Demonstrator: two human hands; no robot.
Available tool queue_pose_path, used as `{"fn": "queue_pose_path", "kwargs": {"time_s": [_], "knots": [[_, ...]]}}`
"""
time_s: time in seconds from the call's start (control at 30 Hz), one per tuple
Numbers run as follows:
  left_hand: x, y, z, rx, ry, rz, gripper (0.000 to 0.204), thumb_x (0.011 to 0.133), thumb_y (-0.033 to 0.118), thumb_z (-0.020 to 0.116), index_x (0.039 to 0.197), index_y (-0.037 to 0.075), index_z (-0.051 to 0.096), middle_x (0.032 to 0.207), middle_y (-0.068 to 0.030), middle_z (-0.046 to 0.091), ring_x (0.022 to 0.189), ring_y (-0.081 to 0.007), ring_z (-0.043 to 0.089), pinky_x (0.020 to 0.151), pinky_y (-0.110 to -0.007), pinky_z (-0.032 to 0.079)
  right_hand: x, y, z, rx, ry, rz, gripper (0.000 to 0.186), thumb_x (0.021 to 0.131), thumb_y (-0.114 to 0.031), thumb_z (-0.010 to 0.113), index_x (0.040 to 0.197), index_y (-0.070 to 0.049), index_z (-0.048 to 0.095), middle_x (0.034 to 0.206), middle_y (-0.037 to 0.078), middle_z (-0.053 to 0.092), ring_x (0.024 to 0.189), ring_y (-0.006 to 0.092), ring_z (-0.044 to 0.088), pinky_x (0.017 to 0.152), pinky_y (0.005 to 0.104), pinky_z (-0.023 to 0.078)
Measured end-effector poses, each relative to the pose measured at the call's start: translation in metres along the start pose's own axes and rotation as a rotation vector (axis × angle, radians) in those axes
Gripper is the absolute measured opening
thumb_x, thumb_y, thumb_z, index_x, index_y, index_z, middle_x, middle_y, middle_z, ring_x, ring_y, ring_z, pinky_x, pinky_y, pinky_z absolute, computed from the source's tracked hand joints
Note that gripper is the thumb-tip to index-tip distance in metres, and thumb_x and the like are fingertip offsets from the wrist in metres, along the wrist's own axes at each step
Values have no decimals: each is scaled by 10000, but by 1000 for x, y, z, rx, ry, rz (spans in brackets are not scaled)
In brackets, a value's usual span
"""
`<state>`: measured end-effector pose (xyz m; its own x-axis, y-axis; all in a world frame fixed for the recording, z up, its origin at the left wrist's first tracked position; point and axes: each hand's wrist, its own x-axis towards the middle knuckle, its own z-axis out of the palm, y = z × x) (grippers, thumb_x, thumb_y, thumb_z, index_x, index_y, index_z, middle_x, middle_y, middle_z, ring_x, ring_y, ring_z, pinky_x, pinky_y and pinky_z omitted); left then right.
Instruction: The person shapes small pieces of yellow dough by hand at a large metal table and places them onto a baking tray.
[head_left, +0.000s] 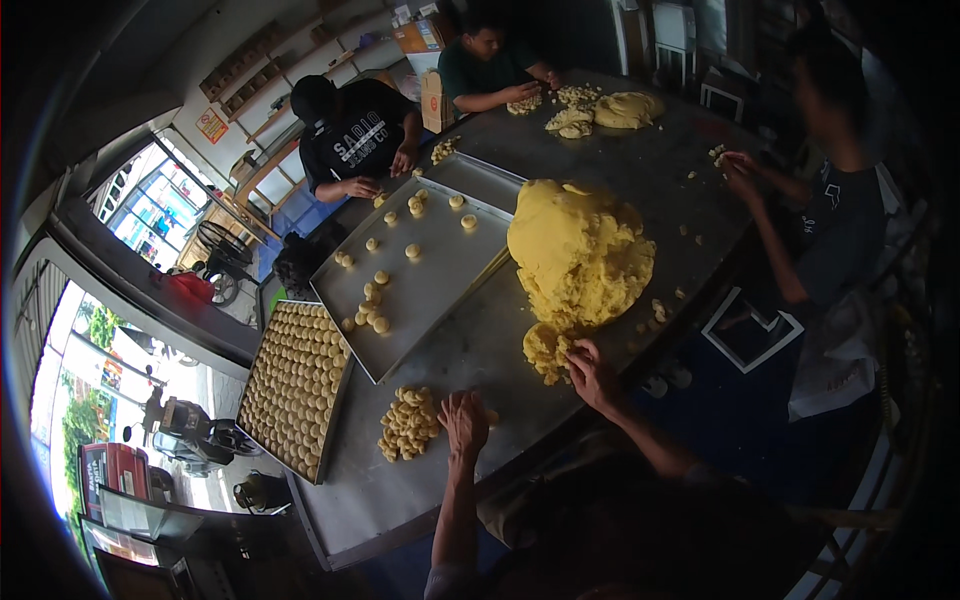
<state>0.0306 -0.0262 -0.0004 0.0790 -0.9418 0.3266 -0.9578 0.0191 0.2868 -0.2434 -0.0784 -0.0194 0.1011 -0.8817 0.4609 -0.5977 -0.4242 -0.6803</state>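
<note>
My right hand [592,376] pinches the edge of a crumbly yellow dough lump [546,350] at the foot of a large dough mound [575,250]. Palm down on the metal table, my left hand [464,424] has its fingers stretched out, slightly bent. Just left of it lies a pile of small pale dough pieces [408,424]. A bit of dough [492,417] shows at its right side; whether anything lies under the palm is hidden.
Past my left hand, a metal tray [440,270] carries scattered dough balls. Beside it, another tray [295,390] holds tight rows of round pieces. Three people work around the table [480,345] with small dough pieces. A smooth dough mass [628,110] sits at the far end.
</note>
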Motion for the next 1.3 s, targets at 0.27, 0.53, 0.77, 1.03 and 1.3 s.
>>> {"fn": "queue_pose_path", "kwargs": {"time_s": [0.27,0.53,0.77,1.03,1.3], "knots": [[23,39,-85,-245,-455,-377,410,857,206,687,1191,30,530,1226,-201,588,1088,-406,566,885,-478,449,1,1,-4,42,19,-24,240,877,-63,628,1113,-22,643,1090,141,561,917,294,642,758,376,527],[222,161,-127,-306,-124,225,823,886,377,656,1466,-48,254,746,-121,714,890,-293,698,814,-363,512,3,-3,-10,87,29,-23,235,871,-37,605,1106,-21,619,1051,163,570,900,337,624,738,401,507],[265,197,-134,-383,-4,230,762,853,334,686,1445,5,337,720,-209,673,834,-372,681,752,-472,506,0,6,6,74,-4,-59,295,875,-55,596,1165,-13,633,1119,157,553,908,297,612,747,355,503],[125,81,-55,43,13,4,311,949,321,534,897,44,666,909,-167,688,902,-398,635,765,-507,486,-4,10,-2,67,19,-13,349,855,-53,603,1202,-22,594,1161,154,516,927,291,605,775,364,513],[8,-82,3,337,53,84,319,869,134,548,1166,34,608,1290,-161,514,1179,-371,454,983,-539,359,4,1,-5,18,-93,-120,599,842,-80,610,1398,-50,390,1211,174,490,1150,338,486,925,419,450]]}}
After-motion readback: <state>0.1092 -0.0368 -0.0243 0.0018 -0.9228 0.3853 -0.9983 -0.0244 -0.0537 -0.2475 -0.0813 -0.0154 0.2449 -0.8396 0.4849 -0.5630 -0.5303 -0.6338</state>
